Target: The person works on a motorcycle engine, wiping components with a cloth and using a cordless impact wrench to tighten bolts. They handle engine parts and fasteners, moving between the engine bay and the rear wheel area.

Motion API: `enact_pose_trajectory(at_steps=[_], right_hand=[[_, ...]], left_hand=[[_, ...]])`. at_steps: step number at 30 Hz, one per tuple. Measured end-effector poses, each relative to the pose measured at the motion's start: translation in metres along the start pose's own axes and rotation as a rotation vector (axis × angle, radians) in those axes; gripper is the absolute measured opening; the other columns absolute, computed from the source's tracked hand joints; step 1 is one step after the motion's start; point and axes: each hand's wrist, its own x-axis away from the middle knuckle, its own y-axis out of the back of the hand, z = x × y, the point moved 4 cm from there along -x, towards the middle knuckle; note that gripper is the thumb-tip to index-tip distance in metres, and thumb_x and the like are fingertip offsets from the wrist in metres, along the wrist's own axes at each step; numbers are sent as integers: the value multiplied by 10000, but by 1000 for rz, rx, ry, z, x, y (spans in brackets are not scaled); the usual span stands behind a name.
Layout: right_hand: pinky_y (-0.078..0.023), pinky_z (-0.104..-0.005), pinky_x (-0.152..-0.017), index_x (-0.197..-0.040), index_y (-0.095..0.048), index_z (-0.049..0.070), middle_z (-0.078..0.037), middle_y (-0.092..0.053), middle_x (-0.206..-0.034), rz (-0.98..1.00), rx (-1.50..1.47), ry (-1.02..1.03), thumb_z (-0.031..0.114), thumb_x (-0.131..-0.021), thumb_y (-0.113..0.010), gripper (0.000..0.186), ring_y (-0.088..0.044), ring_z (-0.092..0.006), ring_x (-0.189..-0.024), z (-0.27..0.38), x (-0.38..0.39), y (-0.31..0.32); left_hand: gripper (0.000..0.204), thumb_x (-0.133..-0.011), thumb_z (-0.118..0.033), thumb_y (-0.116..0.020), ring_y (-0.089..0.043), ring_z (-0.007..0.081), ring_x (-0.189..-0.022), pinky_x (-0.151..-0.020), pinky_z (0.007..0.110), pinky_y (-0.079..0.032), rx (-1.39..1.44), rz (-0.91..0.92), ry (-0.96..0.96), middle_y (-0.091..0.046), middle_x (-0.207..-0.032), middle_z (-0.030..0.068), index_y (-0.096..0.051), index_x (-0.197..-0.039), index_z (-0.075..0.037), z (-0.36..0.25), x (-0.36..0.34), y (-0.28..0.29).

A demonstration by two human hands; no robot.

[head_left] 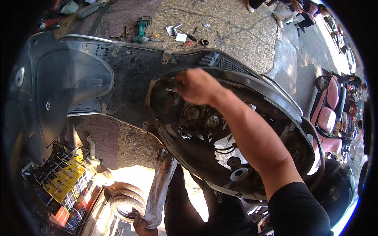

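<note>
My right hand (197,86) reaches across a dark scooter body (271,92) whose seat opening is uncovered. Its fingers are curled and slightly blurred over the front end of that opening, beside a small shiny metal part (170,90). Whatever they may hold is hidden. Low in the picture, my left hand (145,227) is closed around the lower end of a long whitish, dirt-streaked piece (159,190); whether it is cloth or a panel I cannot tell. Inside the opening, cables, metal engine parts and a round grey-rimmed fitting (239,174) show below my right forearm.
Beyond the scooter's footboard (132,65), a green cordless drill (141,30) lies on the ground near scattered small parts (181,37). Stacked tyres (128,200) and yellow-and-black boxes (65,181) stand at lower left. A pink scooter (327,118) is parked at right; people are at the far right.
</note>
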Motion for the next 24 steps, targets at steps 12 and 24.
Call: enact_pose_trajectory(at_steps=[12,24], right_hand=[[-556,-429,-801,-967,-723,19,-225,-695,-1018,408,499,-523,116,-796,-655,208,-688,-357,-964,-169,-34,43],[-545,-462,-840,-962,-721,46,-228,-692,-984,213,459,-664,123,-794,-619,211,-678,-379,-958,-192,-43,33]], left_hand=[[377,-817,42,-702,-556,331,-1037,-892,425,-481,-1130,355,-850,-515,-1181,219,-490,-1119,-39,2,-54,-33],[178,-920,5,-554,-554,287,-1049,-907,408,-498,-916,399,-592,-505,-1191,163,-527,-1092,-32,-5,-94,-50]])
